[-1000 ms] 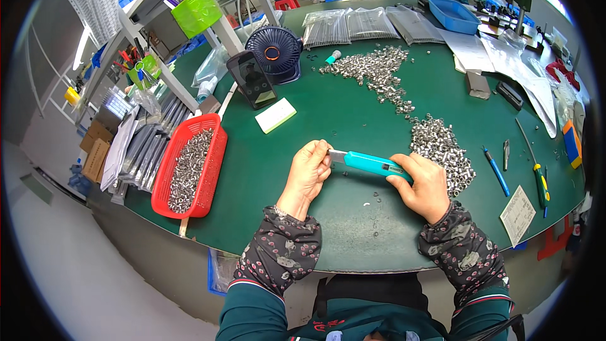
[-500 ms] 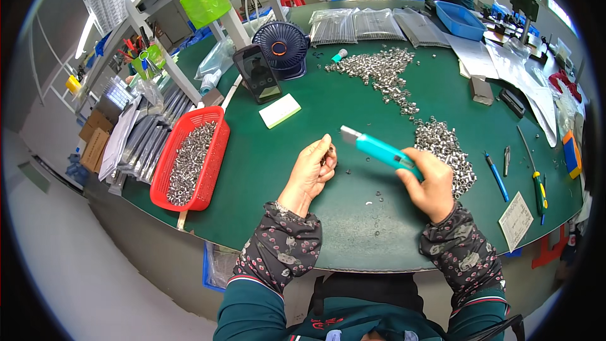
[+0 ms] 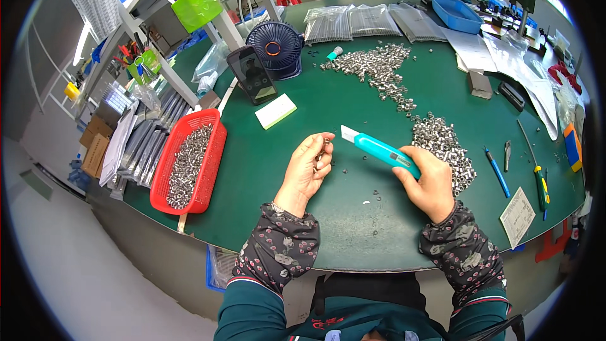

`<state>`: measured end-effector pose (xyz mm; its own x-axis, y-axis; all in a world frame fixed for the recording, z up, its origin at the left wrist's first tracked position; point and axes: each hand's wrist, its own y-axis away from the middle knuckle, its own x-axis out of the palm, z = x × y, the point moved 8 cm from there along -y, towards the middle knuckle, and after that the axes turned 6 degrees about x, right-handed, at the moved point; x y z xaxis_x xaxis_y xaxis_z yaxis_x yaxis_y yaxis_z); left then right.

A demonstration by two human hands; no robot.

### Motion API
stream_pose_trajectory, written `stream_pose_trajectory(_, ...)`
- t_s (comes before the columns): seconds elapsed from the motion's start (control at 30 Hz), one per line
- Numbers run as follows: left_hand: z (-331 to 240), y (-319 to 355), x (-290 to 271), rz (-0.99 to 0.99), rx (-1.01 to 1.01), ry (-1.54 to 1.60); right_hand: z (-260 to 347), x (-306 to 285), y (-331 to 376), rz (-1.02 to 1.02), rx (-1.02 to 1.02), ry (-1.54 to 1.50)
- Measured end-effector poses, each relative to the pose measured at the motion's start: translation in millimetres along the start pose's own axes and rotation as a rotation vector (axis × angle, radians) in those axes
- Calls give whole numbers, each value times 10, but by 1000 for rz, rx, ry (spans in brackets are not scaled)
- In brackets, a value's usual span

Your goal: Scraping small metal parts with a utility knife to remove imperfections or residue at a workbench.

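My right hand is wrapped round a teal utility knife, its blade out and pointing left toward my other hand. Curled fingers of my left hand hold a few small metal rings, pinched between thumb and fingers; the palm side partly hides them. The blade tip is apart from the rings. Beside my right hand lies a heap of metal rings, and a second, wider heap spreads farther back. Small dark scraps lie on the green table between my hands.
At the left stands a red basket filled with metal rings. A phone, a dark fan and a white-and-green pad are behind my left hand. A blue pen-like tool, a screwdriver and a paper card lie at the right.
The fingers of my left hand have loosened a little, so the rings in them show more. The knife has shifted only slightly, still in my right hand.
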<state>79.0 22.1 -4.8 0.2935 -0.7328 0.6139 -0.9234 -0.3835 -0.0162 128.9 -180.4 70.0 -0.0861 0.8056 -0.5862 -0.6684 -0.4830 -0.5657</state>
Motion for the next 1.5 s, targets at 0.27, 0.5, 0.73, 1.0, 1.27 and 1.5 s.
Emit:
stream_pose_trajectory(0.27,2,-12,4,28,2,0,-37,78,28,74,38,-42)
stream_pose_trajectory(0.5,-25,-19,-22,24,50,-6,-116,204,30,223,162,-181)
stream_pose_trajectory(0.73,-31,-14,35,52,48,-12,-146,220,41,243,190,-223)
stream_pose_trajectory(1.0,-22,-6,13,53,43,-19,-153,223,41,257,217,-240)
stream_pose_trajectory(1.27,-32,-11,19,34,58,-62,-164,238,39,261,210,-231)
stream_pose_trajectory(1.5,-26,-5,9,50,57,-86,-217,290,53,378,284,-273)
